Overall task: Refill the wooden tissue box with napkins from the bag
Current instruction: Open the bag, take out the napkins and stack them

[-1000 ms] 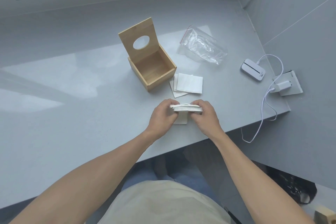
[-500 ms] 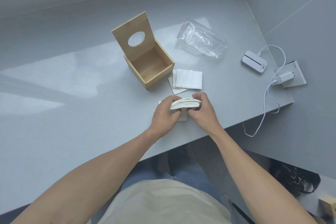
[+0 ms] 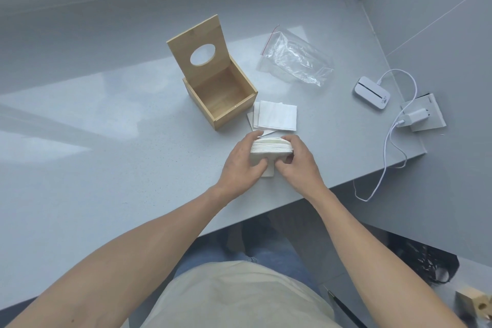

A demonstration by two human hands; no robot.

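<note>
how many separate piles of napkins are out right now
2. One stack of napkins is gripped between the left hand and right hand; loose napkins lie beside the wooden box. Sheets may be hidden underneath.

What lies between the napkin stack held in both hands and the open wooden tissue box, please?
In the head view, a few loose flat white napkins lie on the grey table there.

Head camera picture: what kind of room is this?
Probably a plain workroom or office corner. A bare grey table meets grey walls, and a wall socket with a white charger feeds a small white device.
</note>
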